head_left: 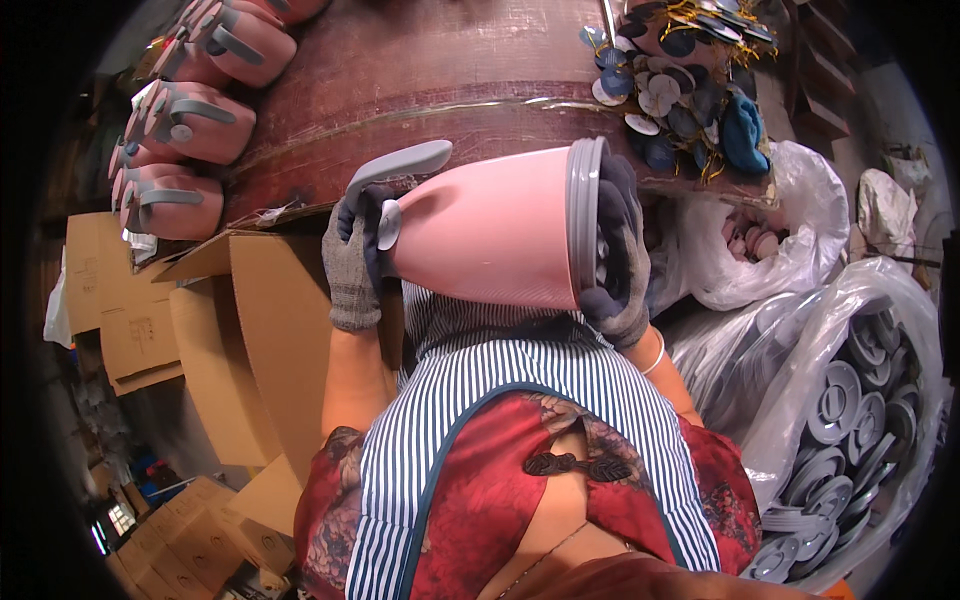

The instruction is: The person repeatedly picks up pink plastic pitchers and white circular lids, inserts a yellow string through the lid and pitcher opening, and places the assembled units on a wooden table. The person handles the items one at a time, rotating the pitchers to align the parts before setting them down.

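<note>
A pink thermos jug (490, 225) lies on its side in the air in front of my apron, level between both gloved hands. Its grey handle (405, 162) points up and left, and its ribbed grey base (583, 215) faces right. My left hand (352, 262) is closed around the narrow end beneath the handle, beside a round pale tag (389, 225). Against the base end, my right hand (625, 255) wraps its fingers over the rim, with the thumb low on the edge. The jug partly hides the fingers of both hands.
Several pink jugs (200, 120) line the left of the dark red table (430, 70). Round tags (660, 95) with yellow strings and a blue cloth (743, 135) lie at its right. Open cartons (275, 330) stand at left; plastic bags (860, 290) of grey discs at right.
</note>
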`<state>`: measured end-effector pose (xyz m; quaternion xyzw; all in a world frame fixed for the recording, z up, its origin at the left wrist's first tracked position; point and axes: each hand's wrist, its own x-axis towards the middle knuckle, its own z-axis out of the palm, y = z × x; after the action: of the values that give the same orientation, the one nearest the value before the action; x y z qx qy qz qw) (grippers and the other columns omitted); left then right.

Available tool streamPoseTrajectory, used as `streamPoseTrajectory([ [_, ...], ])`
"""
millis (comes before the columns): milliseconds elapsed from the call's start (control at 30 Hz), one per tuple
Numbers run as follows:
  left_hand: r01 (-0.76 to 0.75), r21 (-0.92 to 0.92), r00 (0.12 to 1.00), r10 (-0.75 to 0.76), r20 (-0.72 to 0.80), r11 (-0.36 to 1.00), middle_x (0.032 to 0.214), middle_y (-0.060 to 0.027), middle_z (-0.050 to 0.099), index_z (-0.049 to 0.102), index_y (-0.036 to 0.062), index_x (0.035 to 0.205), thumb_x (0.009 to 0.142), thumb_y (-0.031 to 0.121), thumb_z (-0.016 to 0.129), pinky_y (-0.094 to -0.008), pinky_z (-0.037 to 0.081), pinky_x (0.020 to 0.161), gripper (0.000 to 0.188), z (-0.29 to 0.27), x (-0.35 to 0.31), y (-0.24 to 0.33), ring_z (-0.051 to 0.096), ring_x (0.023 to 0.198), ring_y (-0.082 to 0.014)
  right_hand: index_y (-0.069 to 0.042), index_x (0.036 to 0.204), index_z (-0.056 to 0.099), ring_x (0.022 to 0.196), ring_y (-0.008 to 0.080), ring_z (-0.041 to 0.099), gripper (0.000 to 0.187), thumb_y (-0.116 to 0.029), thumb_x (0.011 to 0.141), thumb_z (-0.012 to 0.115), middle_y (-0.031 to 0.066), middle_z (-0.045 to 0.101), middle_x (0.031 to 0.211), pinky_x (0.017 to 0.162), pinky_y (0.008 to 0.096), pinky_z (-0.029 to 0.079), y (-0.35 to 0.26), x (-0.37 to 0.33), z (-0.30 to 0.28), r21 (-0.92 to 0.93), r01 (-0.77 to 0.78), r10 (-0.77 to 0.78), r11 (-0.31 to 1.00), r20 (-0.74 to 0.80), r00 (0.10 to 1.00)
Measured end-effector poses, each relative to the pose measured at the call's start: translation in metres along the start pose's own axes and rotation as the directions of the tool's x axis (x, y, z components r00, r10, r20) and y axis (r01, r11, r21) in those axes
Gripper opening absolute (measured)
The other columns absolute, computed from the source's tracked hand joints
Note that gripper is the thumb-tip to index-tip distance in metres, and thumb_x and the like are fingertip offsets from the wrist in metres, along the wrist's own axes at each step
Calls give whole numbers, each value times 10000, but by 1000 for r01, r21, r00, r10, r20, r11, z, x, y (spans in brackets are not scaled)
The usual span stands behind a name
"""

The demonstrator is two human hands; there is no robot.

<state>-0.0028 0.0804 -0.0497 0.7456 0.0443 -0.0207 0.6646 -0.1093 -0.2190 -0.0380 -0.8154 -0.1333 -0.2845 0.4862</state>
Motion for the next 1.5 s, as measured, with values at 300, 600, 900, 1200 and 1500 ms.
streamPoseTrajectory([
  [300, -303, 354, 926, 361, -109, 885, 1054, -59, 657, 652, 27, 1175, 1029, 294, 557, -319, 478, 901, 319, 7, -4, 29, 606, 1030, -175, -31, 1478, 408, 1400, 370, 372, 837, -637, 910, 511, 208, 381, 1528, 1138, 495, 302, -14, 2, 18, 341, -309, 335, 888, -18, 942],
  [600, -796, 588, 395, 858, 329, 141, 1090, -103, 631, 740, 131, 1043, 703, 200, 811, -494, 526, 929, 354, -3, -19, 119, 634, 1101, -363, -58, 1298, 570, 1218, 329, 525, 428, -244, 915, 612, 161, 561, 1352, 1074, 436, 378, 49, -33, 38, 285, -550, 496, 785, 244, 833],
  [900, -668, 722, 342, 786, 515, -182, 1179, -97, 608, 685, 140, 1087, 693, 219, 735, -511, 468, 979, 405, -37, 82, 156, 577, 1168, -356, -83, 1472, 428, 1305, 291, 485, 781, -683, 973, 391, 129, 494, 1451, 1062, 457, 417, 51, 0, 63, 705, -703, 725, -98, 534, 434],
  [1200, -185, 846, 522, 679, 516, -500, 1184, -64, 597, 673, 228, 895, 797, 199, 623, -473, 430, 1005, 114, -143, 335, 111, 518, 1205, -296, -34, 1382, 534, 1188, 270, 615, 511, -417, 1067, 411, 133, 608, 1338, 1041, 399, 479, 53, 8, 59, 658, -750, 686, 66, 516, 513],
  [1500, -88, 847, 987, 68, 144, -524, 1624, -53, 263, 529, 356, 1420, 813, 254, 678, -698, 105, 1161, 633, -108, 352, 186, 169, 1490, -448, 17, 1363, 524, 1137, 233, 629, 475, -336, 1084, 372, 143, 609, 1286, 1014, 358, 487, 53, 36, 46, 465, -825, 695, 321, 476, 539],
])
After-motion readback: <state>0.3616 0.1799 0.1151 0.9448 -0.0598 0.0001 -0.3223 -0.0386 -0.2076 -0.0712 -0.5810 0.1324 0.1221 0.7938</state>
